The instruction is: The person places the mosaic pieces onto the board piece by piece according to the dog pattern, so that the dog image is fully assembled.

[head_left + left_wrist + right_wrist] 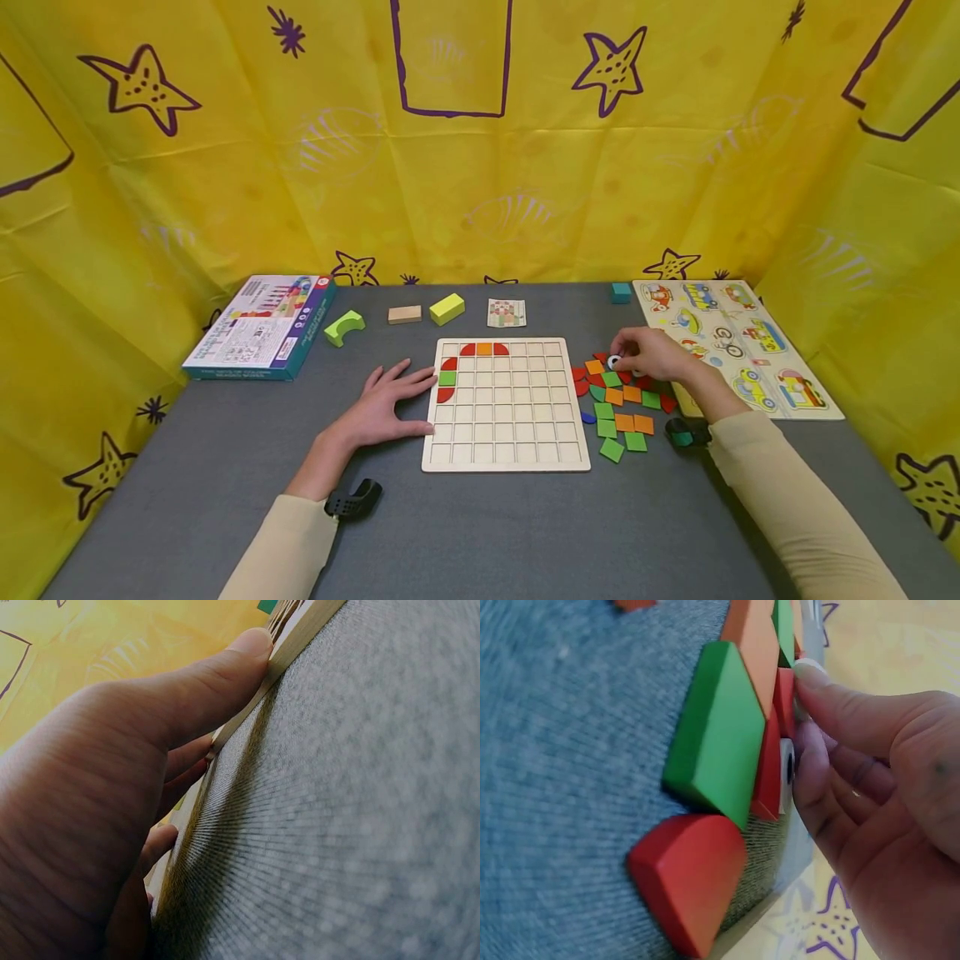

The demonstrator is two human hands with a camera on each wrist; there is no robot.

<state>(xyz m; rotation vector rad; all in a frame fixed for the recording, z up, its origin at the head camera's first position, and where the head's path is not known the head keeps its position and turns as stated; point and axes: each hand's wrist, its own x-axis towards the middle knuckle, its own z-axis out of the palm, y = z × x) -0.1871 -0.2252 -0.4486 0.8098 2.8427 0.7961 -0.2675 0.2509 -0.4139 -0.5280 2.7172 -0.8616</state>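
1. Six pieces sit in one wooden grid board [506, 429], along its upper left: four red quarter-rounds [446, 394], one orange square [483, 348], one green square [447, 378].
2. Right of it, I count at least five loose orange squares [643, 424], six loose green squares [607, 427] and one blue piece [588, 417].
3. The left hand [388, 407] has fingers spread wide, touching the board's left edge.
4. The right hand [655, 353], fingers drawn close together, pinches a white eye piece [614, 362] over the pile.
5. The right wrist view alone reveals the tiles' thick, smooth sides; the left wrist view, the board's pale edge above coarse grey tabletop [375, 787].
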